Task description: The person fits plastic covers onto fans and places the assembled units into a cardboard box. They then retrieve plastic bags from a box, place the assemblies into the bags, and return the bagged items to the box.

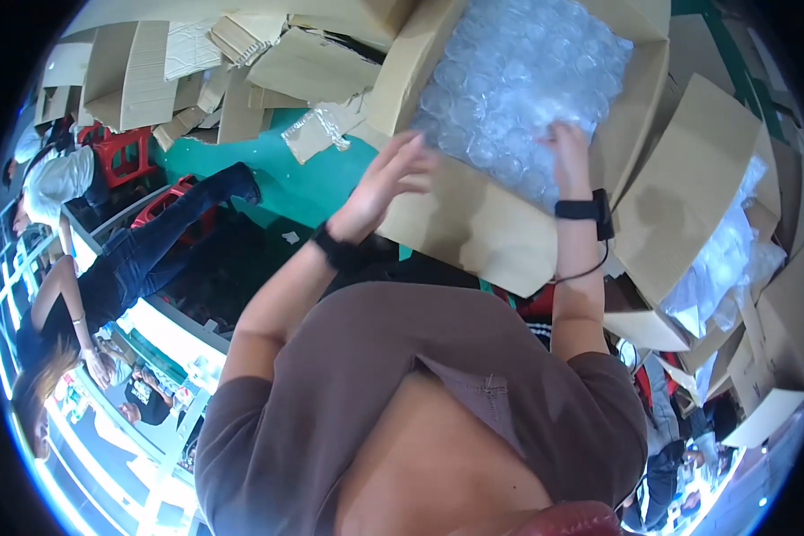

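A sheet of clear bubble wrap [523, 85] with large round bubbles fills an open cardboard box [630, 112] in front of me. Over the wrap's right part, my right hand [569, 150] has its fingers bent and closed on the plastic; the fingertips are slightly blurred. My left hand [390, 183] hovers at the box's near left corner, fingers apart and holding nothing. Below it, a cardboard flap [473, 228] folds outward toward me. Dark bands circle both wrists, and a thin cord hangs from the right one.
Flattened cardboard [317, 67] and open boxes are piled at the far left. A leaning box on the right holds more clear plastic wrap [715, 259]. Red stools [121, 154] stand on the green floor [281, 192]. Several people are at the left and lower right, beside lit tables.
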Demonstrator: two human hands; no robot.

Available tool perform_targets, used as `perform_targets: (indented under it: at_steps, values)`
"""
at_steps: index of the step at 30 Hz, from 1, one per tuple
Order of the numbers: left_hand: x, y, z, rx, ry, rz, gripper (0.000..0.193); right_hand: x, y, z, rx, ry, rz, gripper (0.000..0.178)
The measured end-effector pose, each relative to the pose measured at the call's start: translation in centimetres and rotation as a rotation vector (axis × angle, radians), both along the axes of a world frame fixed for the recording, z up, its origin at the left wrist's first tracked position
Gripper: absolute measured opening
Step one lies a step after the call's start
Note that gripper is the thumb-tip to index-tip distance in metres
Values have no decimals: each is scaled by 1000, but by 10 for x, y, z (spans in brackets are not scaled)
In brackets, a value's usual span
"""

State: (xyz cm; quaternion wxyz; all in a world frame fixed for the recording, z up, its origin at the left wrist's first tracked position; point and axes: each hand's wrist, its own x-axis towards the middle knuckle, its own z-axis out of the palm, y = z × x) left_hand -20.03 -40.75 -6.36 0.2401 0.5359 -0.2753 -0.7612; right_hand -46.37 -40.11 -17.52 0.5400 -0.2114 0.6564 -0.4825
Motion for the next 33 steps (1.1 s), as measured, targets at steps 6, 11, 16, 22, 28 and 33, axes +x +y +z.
perform_targets:
  at_steps: [6,11,16,22,28,33]
  values:
    - [-23,-24,-26,387,531,19,42,43,-1,82,-262,-203,785,35]
    - [27,-1,-13,361,451,288,30,-19,-36,-41,380,826,501,65]
    - [66,16,-23,369,597,498,25,23,-56,-117,278,878,798,56]
    - [119,53,-6,133,808,530,22,33,34,-9,-222,441,798,41]
    - [192,105,15,-86,495,365,30,203,4,120,-392,-14,635,29]
    - [297,179,45,-199,445,288,54,391,47,161,-807,66,1234,29]
